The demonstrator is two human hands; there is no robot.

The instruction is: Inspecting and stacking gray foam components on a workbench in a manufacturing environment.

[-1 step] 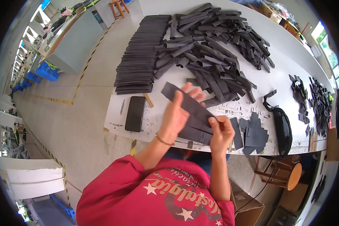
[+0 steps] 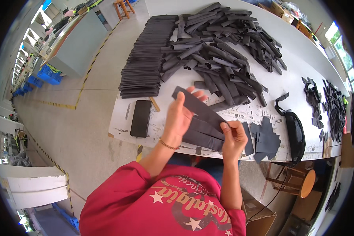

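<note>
A flat black fabric strip (image 2: 202,110) slants across in front of me, above the near table edge. My right hand (image 2: 235,141) pinches its lower right end between thumb and fingers. Near the upper left end, the strip passes through my left hand (image 2: 179,120), thumb in front and fingers stretched out behind, a loose hold. Under the strip, more flat black strips (image 2: 202,138) lie at the table's front edge. Beyond my hands is a heap of rolled or folded black strips (image 2: 220,55). A long row of neatly stacked black strips (image 2: 147,57) stands left of the heap.
A black phone (image 2: 141,118) lies left of my hands on the white table (image 2: 120,114). To the right are flat dark rectangular pieces (image 2: 266,139) and a black mesh pouch (image 2: 295,135). More black pieces (image 2: 334,112) lie far right. A wooden stool (image 2: 307,184) stands below the edge.
My left hand has moved slightly left and down, its thumb sliding closer to the strip's upper left end. My right hand and the strip have shifted slightly right.
</note>
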